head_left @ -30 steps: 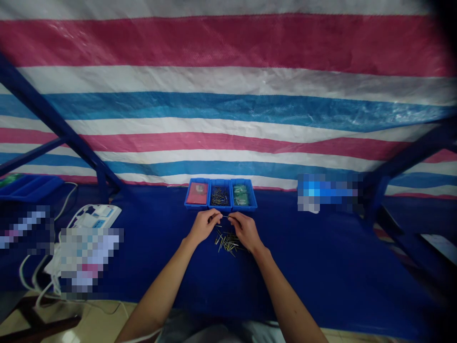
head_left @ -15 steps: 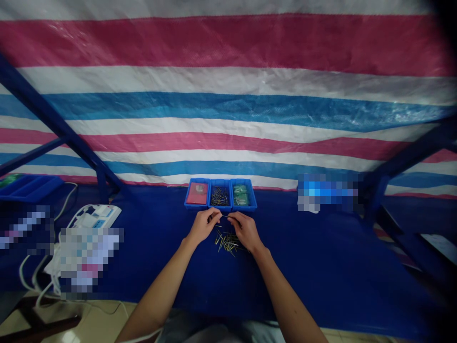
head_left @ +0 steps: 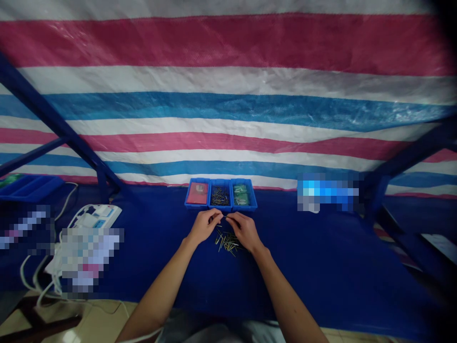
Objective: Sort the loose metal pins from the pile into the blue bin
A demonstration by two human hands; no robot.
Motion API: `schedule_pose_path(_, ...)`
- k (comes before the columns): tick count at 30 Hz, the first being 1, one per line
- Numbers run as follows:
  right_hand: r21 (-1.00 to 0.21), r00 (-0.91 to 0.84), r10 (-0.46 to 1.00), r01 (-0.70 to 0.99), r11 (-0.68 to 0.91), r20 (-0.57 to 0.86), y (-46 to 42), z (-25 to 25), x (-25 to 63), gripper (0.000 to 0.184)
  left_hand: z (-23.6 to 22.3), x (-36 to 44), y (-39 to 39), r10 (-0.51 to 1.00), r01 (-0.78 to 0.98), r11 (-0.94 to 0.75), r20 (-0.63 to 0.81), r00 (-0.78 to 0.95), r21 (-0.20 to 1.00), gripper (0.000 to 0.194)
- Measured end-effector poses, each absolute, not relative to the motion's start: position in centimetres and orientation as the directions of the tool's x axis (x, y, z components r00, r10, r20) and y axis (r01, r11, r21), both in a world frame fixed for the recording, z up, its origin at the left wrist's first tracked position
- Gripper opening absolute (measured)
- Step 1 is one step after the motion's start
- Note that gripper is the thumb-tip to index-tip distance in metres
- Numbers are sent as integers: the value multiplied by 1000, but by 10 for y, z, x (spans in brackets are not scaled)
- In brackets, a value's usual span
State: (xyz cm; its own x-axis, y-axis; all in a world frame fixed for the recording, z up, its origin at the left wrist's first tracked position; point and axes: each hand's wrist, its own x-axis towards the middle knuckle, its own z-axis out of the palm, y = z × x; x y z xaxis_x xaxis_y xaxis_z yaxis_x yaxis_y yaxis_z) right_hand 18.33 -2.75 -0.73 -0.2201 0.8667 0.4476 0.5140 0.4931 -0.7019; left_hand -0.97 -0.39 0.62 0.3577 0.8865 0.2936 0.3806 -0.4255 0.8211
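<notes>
I have the left hand (head_left: 204, 226) and right hand (head_left: 246, 232) closed on a thin pin (head_left: 224, 216) between them, just above a loose heap of metal pins (head_left: 226, 243), near three blue bins (head_left: 220, 181).

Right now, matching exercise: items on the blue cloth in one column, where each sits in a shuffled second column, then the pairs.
Items:
1. Flat red packet
2. Slim dark metal pins
3. Green packets
4. Loose brass-coloured pins

Places:
A. Right blue plastic bin
B. Blue cloth, in front of the bins
C. Left blue plastic bin
D. Middle blue plastic bin

Pairs: 1-C, 2-D, 3-A, 4-B
</notes>
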Motion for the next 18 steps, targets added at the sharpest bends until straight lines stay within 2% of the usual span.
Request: schedule_pose_path(18,-680,-226,860,533,503,458,-28,-6,182,22,6,-9,-5,882,410,-433,285,375,803,32)
